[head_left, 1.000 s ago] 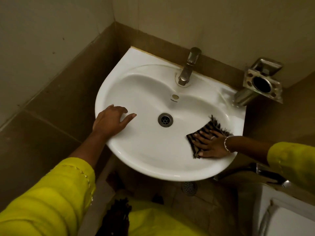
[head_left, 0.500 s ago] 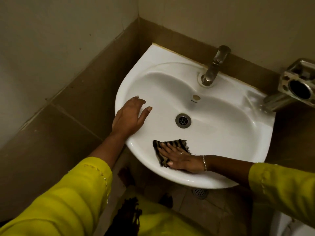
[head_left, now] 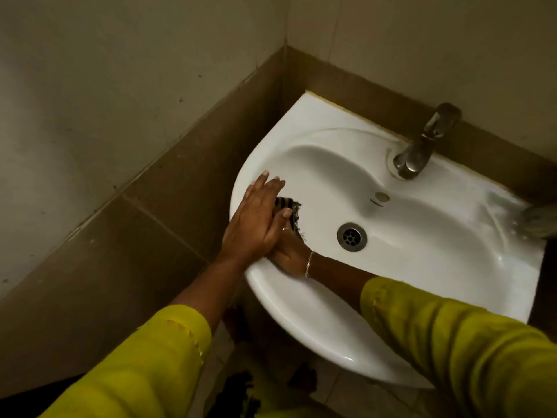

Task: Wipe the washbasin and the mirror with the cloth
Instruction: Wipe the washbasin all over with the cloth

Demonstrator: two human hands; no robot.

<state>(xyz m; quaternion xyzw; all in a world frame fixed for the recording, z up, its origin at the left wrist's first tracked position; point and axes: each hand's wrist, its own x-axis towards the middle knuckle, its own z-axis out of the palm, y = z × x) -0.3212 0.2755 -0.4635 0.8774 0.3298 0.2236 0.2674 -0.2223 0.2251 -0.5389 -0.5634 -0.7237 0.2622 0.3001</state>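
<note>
A white washbasin (head_left: 422, 282) is fixed in the corner of brown-tiled walls. My right hand (head_left: 291, 251) presses a dark striped cloth (head_left: 287, 206) against the bowl's left inner slope; only the cloth's frayed edge shows. My left hand (head_left: 256, 218) lies flat with fingers apart on the left rim, on top of my right hand's fingers and part of the cloth. No mirror is in view.
A metal tap (head_left: 422, 146) stands at the back of the basin, with the drain (head_left: 351, 236) in the bowl's middle. A blurred metal fitting (head_left: 539, 221) pokes in at the right edge. The tiled floor (head_left: 346, 396) shows below the basin.
My right hand has slid the cloth from the right side of the bowl along the front to the left slope, under my left hand. The view has swung left.
</note>
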